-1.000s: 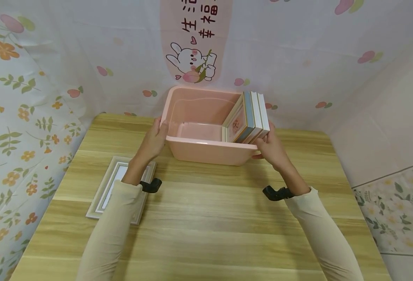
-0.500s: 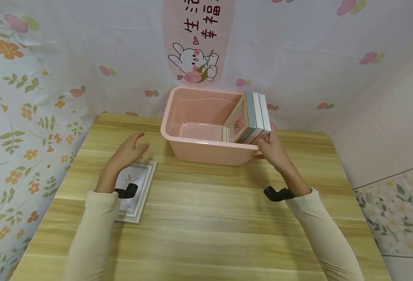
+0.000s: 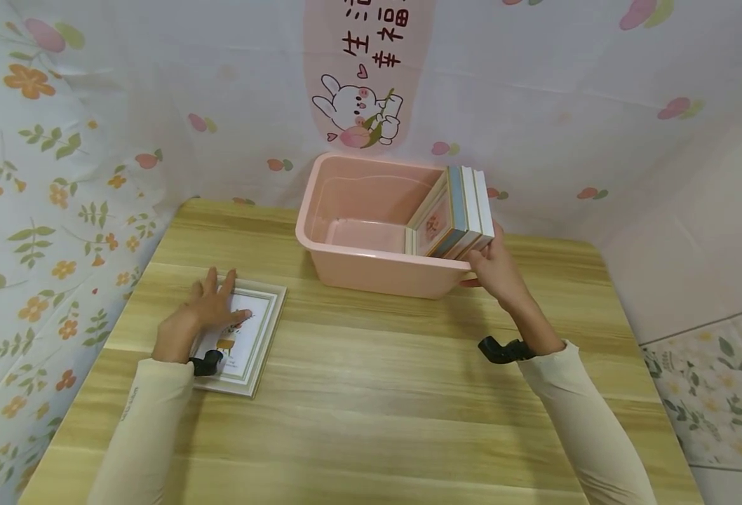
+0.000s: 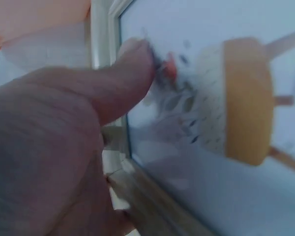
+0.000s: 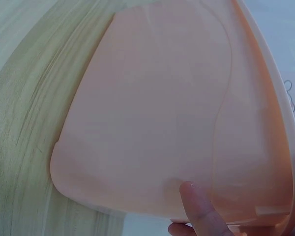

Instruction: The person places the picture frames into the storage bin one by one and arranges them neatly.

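A cream picture frame [image 3: 264, 344] lies flat on the left of the table, its print showing a stool and a sprig. My left hand [image 3: 210, 308] is over its upper left part, fingers spread towards the far edge; in the left wrist view the thumb [image 4: 132, 69] lies across the print near the border. My right hand [image 3: 496, 270] grips the right end of a pink plastic tub [image 3: 377, 273], with the thumb [image 5: 199, 209] against its outer wall in the right wrist view. Several picture frames [image 3: 462, 203] lean upright inside the tub's right end.
The wood-grain table [image 3: 371, 407] carries both the tub and the loose frame. A printed white cloth [image 3: 232, 84] hangs close behind the tub. Another flowered cloth [image 3: 49, 238] covers the left side, and a pale wall [image 3: 680, 210] stands at the right.
My left hand has let go of the tub's left rim and moved left and down onto the loose picture frame. The right hand stays at the tub's right end.
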{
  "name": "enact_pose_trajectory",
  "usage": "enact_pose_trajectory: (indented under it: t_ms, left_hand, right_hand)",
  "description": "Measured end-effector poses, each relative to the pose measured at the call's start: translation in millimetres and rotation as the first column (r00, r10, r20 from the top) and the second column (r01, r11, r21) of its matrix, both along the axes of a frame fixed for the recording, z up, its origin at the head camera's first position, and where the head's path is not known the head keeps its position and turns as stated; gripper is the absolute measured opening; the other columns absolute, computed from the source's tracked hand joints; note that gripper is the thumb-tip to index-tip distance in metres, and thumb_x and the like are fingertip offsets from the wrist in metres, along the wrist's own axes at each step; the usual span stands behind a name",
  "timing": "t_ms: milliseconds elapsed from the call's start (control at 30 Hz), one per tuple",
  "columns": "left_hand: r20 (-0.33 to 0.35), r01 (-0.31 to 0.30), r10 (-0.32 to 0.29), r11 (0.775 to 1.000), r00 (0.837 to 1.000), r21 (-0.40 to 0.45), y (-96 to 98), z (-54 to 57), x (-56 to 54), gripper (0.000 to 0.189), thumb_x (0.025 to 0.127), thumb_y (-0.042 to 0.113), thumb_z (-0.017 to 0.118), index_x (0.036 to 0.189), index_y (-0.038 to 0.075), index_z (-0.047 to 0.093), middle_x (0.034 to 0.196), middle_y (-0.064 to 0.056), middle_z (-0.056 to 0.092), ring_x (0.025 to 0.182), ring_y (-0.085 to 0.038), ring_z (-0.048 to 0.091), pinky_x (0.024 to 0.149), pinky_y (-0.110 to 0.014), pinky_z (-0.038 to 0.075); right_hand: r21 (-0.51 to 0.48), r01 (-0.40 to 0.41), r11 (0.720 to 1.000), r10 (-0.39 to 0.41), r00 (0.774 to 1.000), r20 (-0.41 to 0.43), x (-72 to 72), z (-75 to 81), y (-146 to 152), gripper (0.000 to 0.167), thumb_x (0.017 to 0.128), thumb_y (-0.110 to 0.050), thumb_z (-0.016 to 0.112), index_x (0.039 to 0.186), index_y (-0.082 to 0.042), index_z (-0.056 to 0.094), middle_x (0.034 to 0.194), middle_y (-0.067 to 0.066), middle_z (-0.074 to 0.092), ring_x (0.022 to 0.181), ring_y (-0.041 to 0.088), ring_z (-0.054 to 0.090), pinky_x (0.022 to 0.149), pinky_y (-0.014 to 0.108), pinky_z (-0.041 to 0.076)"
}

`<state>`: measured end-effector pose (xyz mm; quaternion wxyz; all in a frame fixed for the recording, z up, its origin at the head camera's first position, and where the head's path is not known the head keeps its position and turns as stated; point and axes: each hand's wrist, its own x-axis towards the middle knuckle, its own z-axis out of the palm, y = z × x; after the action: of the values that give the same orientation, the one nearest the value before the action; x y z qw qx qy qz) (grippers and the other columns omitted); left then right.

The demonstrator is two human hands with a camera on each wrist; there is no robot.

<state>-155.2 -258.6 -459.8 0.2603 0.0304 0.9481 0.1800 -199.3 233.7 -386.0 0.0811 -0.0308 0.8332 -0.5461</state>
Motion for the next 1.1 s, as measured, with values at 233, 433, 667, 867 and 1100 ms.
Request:
enact_pose_trajectory:
  t_ms: [233,433,667,867,1100]
  left_hand:
    - [-0.116,-0.003,-0.002,0.999,0.993,-0.046,9.7,-1.5,-0.5,0.061,0.105,0.016,0.039,0.157,0.004,0.008,0.153,-0.043,-0.008,0.132,-0.072,0.010,0.092,-0.079,0.033]
    - [-0.262,-0.042,0.011,0.993,0.965,-0.113,18.2,-4.2,3.1,0.052,0.103,-0.002,0.028,0.155,0.005,0.022,0.148,-0.048,0.011,0.114,-0.068,0.039,0.077,-0.066,0.049]
    - [-0.404,-0.055,0.006,0.992,0.915,-0.111,21.0,-10.7,2.0,0.039,0.102,-0.004,0.036,0.140,0.001,0.042,0.118,-0.046,0.040,0.093,-0.057,0.050,0.063,-0.059,0.051]
    - [-0.430,-0.093,0.042,0.991,0.902,-0.099,22.4,-10.5,-0.1,0.023,0.100,-0.005,0.037,0.121,-0.004,0.048,0.106,-0.045,0.044,0.092,-0.060,0.050,0.065,-0.063,0.049]
    - [-0.479,-0.111,0.062,0.991,0.876,-0.073,20.0,-5.1,-2.3,0.023,0.097,-0.009,0.040,0.119,-0.002,0.045,0.103,-0.045,0.044,0.088,-0.060,0.049,0.060,-0.063,0.049]
  right_hand:
    - [-0.016,0.012,1.000,-0.012,1.000,0.008,-0.6,-0.6,3,0.076,0.103,-0.018,0.042,0.158,-0.026,-0.010,0.150,0.028,0.034,0.113,0.048,0.057,0.064,0.048,0.059]
    - [-0.017,0.011,1.000,-0.011,1.000,0.009,-0.9,-1.2,4,0.076,0.103,-0.019,0.041,0.158,-0.026,-0.011,0.150,0.029,0.035,0.114,0.049,0.057,0.066,0.050,0.058]
    - [0.004,0.007,1.000,-0.007,1.000,-0.021,0.2,-1.9,6,0.075,0.102,-0.016,0.041,0.158,-0.022,-0.008,0.141,0.030,0.045,0.101,0.037,0.064,0.062,0.045,0.059]
    - [0.007,0.006,1.000,-0.006,1.000,-0.022,-0.7,-1.7,5,0.074,0.101,-0.016,0.041,0.158,-0.021,-0.006,0.142,0.030,0.043,0.103,0.039,0.063,0.063,0.047,0.059]
    - [0.017,0.001,1.000,-0.001,1.000,-0.005,-0.6,-0.4,2,0.074,0.102,-0.018,0.041,0.158,-0.024,-0.007,0.147,0.029,0.040,0.109,0.047,0.059,0.065,0.049,0.059]
